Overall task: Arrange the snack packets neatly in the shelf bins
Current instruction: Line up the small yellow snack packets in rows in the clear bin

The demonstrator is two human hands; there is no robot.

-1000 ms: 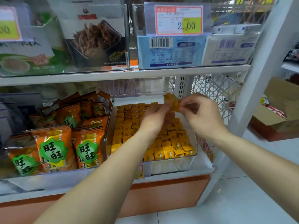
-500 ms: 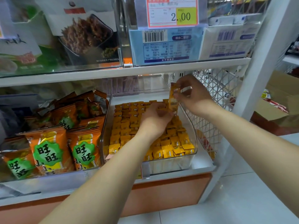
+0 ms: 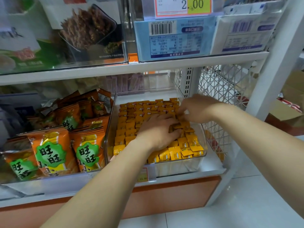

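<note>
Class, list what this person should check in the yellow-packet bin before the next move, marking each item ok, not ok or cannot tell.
1. Both hands inside the bin: ok; the left hand rests on the packets, the right hand is near the right wall.
2. Back rows straight: ok.
3. Front-right packets straight: not ok, several lie askew.
4. Right hand holding a packet: cannot tell, its fingers hide that.
5. Orange bags apart, in the neighbouring bin: ok.
</note>
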